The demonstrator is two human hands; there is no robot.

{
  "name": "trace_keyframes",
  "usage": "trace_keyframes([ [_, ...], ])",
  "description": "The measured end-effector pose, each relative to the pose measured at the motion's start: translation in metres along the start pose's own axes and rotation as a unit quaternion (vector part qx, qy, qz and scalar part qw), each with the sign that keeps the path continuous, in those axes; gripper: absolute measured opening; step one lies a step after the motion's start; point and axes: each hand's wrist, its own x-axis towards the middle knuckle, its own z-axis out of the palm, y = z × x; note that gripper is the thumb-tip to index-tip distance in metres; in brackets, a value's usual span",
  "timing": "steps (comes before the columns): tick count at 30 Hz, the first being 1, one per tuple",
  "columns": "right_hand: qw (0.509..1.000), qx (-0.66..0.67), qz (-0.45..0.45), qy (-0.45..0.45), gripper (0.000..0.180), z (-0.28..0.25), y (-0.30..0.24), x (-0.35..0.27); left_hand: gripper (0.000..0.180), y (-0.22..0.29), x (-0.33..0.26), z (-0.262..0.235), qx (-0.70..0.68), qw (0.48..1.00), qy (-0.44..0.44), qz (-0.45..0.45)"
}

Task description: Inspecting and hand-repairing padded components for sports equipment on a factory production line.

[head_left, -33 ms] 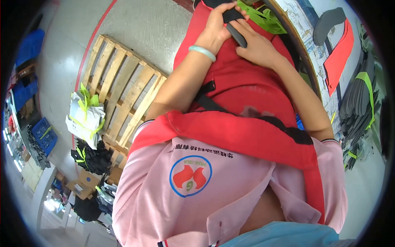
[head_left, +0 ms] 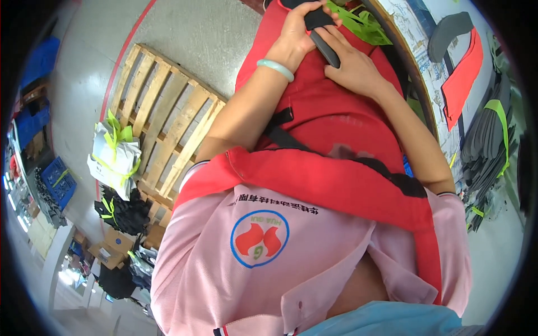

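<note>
Over my red apron (head_left: pixel 336 106), at the top of the view, my two hands meet. My left hand (head_left: pixel 296 36), with a pale green bangle (head_left: pixel 276 68) at the wrist, is closed around a black fabric piece (head_left: pixel 318 20). Just below it a dark grey strip (head_left: pixel 325 49) slants down toward my right thumb. My right hand (head_left: pixel 356 67) pinches this strip, its fingers reaching up to the black piece. Whether the strip and the black piece are joined, I cannot tell. Part of the black piece is hidden by my left fingers.
At right, a table (head_left: pixel 417 47) bears a curved grey piece (head_left: pixel 450 33), a red piece (head_left: pixel 464 81) and bundled grey pieces (head_left: pixel 487 134). Bright green strips (head_left: pixel 361 25) lie beyond my hands. A wooden pallet (head_left: pixel 168 106), a white bundle (head_left: pixel 115 159) and a black bundle (head_left: pixel 123 210) are at left.
</note>
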Motion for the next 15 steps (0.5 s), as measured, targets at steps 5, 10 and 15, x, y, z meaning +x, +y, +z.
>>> trace_keyframes([
  [5,0.992,-0.078,0.052,-0.082,0.066,-0.008,-0.007,0.046,0.014,0.0,0.01,-0.011,-0.023,0.996,-0.085,-0.01],
  [10,0.993,-0.001,0.058,-0.103,0.062,-0.007,0.003,0.024,0.02,-0.001,-0.009,0.011,0.012,1.0,0.017,-0.02],
  [15,0.995,-0.061,0.026,-0.076,0.049,-0.003,0.001,0.039,0.013,0.006,0.006,-0.004,0.004,0.999,-0.008,0.034],
])
